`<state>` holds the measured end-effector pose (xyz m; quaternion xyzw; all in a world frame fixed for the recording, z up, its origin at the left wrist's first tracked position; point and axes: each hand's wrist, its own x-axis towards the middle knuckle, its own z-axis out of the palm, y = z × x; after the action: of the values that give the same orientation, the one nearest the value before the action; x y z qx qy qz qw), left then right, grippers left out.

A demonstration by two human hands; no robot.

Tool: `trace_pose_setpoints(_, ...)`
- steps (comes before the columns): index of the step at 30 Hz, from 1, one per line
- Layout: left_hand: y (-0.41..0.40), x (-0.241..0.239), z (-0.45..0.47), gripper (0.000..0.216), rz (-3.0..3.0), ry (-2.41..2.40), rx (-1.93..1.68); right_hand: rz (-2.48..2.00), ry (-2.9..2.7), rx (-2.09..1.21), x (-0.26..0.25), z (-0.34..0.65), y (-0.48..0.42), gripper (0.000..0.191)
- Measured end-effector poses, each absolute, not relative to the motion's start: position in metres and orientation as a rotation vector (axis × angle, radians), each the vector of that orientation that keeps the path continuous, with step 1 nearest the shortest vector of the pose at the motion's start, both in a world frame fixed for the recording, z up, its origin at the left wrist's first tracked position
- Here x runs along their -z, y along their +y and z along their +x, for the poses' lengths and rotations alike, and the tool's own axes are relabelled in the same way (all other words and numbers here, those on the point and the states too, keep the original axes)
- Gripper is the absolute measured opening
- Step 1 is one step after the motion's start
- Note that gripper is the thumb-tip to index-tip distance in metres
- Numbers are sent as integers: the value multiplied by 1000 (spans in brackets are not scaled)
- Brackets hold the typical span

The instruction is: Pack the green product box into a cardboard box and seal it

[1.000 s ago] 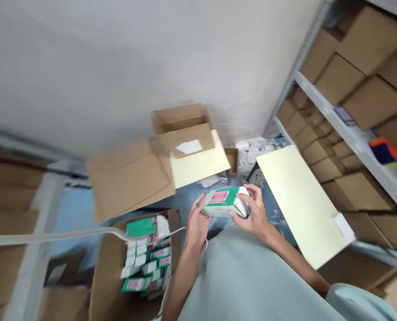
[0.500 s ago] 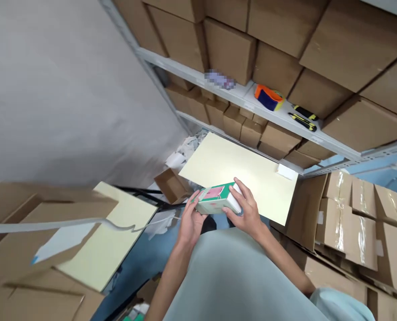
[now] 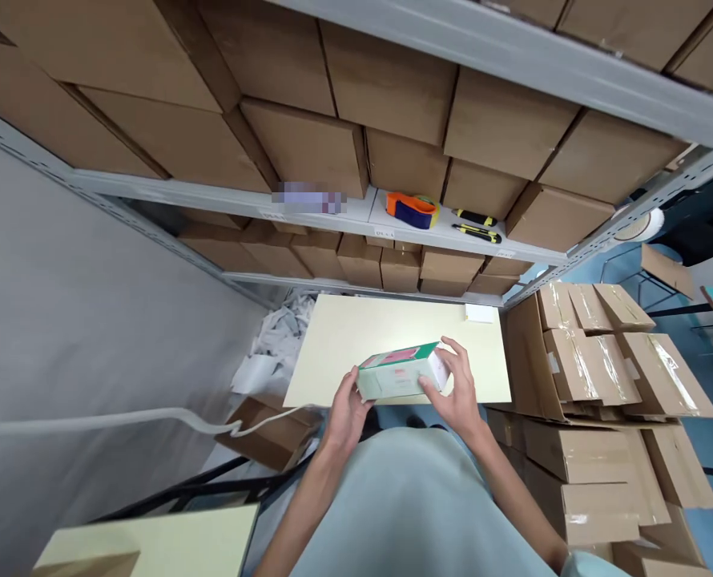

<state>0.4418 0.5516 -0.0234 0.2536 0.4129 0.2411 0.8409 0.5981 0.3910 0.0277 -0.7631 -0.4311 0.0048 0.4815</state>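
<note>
Between my two hands is a small green and white carton (image 3: 400,377) with a pink panel on its upper face. It is held lengthwise, slightly tilted, over the near edge of a cream tabletop (image 3: 338,340). My left hand (image 3: 348,413) grips its left end, fingers partly hidden behind it. At the white right end, my right hand (image 3: 457,393) is closed on it with the thumb in front and the fingers on top and behind. A small white box (image 3: 480,313) lies at the tabletop's far right corner.
Metal shelving (image 3: 344,210) full of brown cartons rises ahead, holding an orange and blue tape roll (image 3: 413,210) and two yellow-black cutters (image 3: 477,232). Taped cartons (image 3: 590,369) are stacked at right. An open carton (image 3: 269,433), paper scraps (image 3: 272,336) and a white cable (image 3: 170,414) are at left.
My view has turned toward the shelving, and the cream tabletop now lies straight ahead. The carton has come over its near edge and turned to show more of its white side, both hands still holding it.
</note>
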Motion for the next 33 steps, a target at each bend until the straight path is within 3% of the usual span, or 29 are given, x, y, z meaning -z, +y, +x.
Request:
trace_pose_setpoints(3, 569, 27, 437, 52, 590, 810, -560, -1916, -845, -39, -21, 595, 408, 38)
trace_pose_setpoints(8, 599, 19, 422, 47, 669, 705, -487, -1941, -801, -195, -22, 597, 421, 59)
trace_pose_setpoints(15, 630, 17, 411, 44, 724, 640, -241, -1999, -607, -138, -42, 602, 429, 51)
trace_pose_setpoints(19, 635, 21, 413, 45, 767, 594, -161, -2010, -576, -213, -56, 626, 438, 56)
trace_pose_setpoints(23, 629, 26, 419, 38, 603, 610, -125, -1870, -728, -384, -65, 661, 455, 64)
trace_pose_setpoints(33, 558, 33, 468, 56, 154, 799, -38, -1594, -819, -700, -28, 734, 483, 66)
